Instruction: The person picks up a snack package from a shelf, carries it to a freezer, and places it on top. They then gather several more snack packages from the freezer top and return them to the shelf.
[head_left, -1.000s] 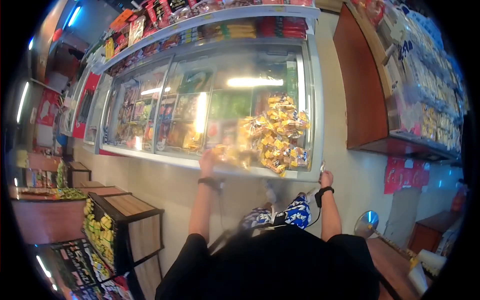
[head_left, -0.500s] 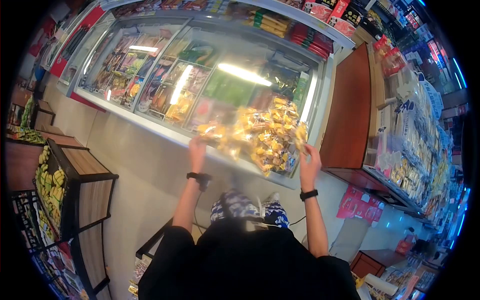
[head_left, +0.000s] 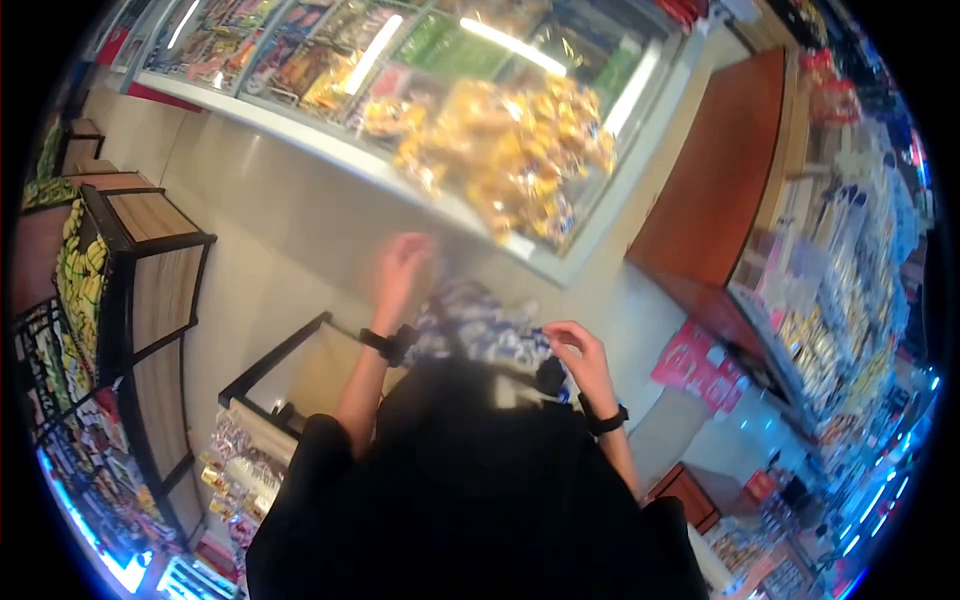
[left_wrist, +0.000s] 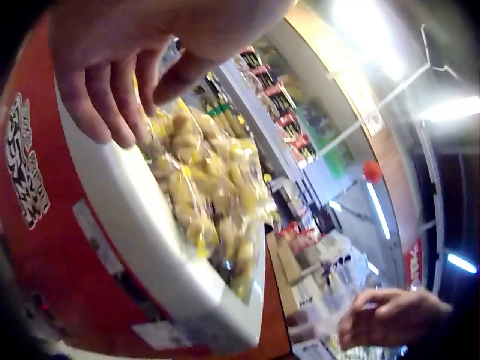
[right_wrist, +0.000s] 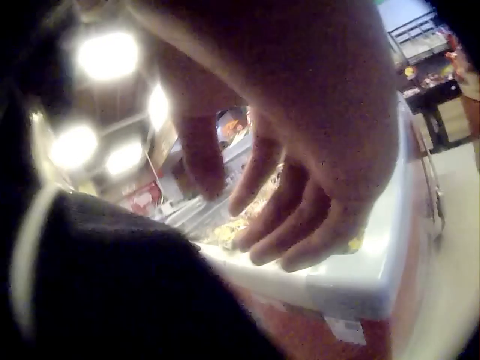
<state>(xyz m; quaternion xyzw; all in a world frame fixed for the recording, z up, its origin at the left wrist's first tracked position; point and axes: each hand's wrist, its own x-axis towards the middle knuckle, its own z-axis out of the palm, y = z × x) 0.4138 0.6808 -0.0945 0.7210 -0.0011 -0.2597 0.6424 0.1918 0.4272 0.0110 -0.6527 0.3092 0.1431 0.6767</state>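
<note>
A heap of yellow, clear-wrapped snack packets (head_left: 530, 150) lies on the glass top of a chest freezer (head_left: 330, 150), by its near right corner. My left hand (head_left: 405, 268) hangs off the freezer's front edge, blurred, with nothing in it. In the left wrist view the left fingers (left_wrist: 101, 97) droop loosely in front of the white rim, beside the packets (left_wrist: 214, 180). Close to my body, my right hand (head_left: 583, 358) is raised with bent, relaxed fingers and holds nothing. The right wrist view shows those fingers (right_wrist: 281, 225) hanging down, overlapping the freezer's rim.
A brown wooden counter (head_left: 715, 170) stands to the right of the freezer, with many bagged goods (head_left: 815, 290) beside it. On the left are wood-sided display stands (head_left: 165, 290), one bearing bananas (head_left: 85, 260). A black-framed stand (head_left: 290, 370) is close behind my left arm. Pale floor (head_left: 260, 190) lies between.
Both hands have drawn back from the packets toward my body; half a second ago they were at the heap's two sides. The head view has shifted, putting the freezer higher in the frame.
</note>
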